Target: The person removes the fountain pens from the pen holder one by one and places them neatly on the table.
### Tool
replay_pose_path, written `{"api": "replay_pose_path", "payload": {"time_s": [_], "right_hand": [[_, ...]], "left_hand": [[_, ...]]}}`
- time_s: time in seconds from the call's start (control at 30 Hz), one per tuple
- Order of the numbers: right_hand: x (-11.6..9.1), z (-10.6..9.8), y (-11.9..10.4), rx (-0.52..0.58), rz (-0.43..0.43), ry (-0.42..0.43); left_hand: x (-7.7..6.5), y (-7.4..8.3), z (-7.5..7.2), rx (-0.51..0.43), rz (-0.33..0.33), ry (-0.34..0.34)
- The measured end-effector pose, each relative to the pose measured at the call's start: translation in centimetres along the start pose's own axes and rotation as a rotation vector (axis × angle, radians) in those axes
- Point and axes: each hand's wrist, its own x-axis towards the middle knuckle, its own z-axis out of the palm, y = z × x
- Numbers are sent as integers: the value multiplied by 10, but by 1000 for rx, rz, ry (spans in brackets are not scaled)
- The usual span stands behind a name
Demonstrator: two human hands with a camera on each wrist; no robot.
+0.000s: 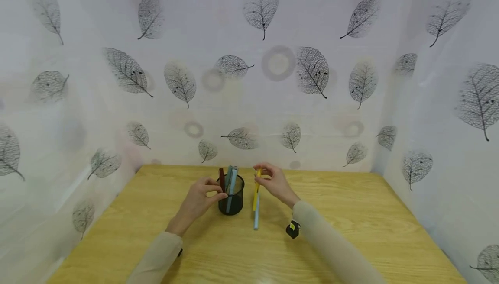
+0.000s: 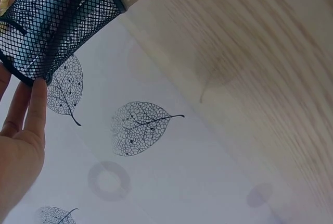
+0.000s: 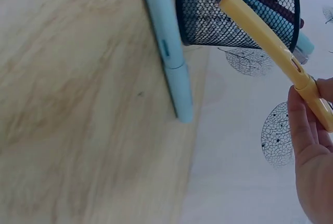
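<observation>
My left hand point(image 1: 200, 199) holds the rim of a black mesh pen holder point(image 1: 235, 206), its fingertips at the near left side. Inside the holder lean a dark red pen point(image 1: 222, 179) and blue-toned pens point(image 1: 232, 184). To the right, my right hand point(image 1: 274, 182) pinches a yellow pen point(image 3: 265, 39) near one end, thumb against fingers, its other end pointing down. A light blue pen point(image 3: 169, 52) lies on the table just below the yellow one. In the left wrist view, fingertips point(image 2: 37, 99) meet the holder's rim.
The wood-grain table point(image 1: 331, 240) ends at a pale curtain point(image 1: 249, 102) printed with dark leaves, which also hangs along both sides. A small black device point(image 1: 293, 229) is at the right wrist, close over the tabletop.
</observation>
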Motion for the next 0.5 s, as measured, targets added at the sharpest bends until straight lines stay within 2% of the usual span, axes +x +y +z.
{"api": "replay_pose_path", "payload": {"time_s": [0.2,0.5], "right_hand": [[-5,-6,8,-58,8,-18],[-11,-14,8,-58,18,-73]], "left_hand": [[1,0,1,-16,13,12],[1,-1,2,-11,-14,-5]]}}
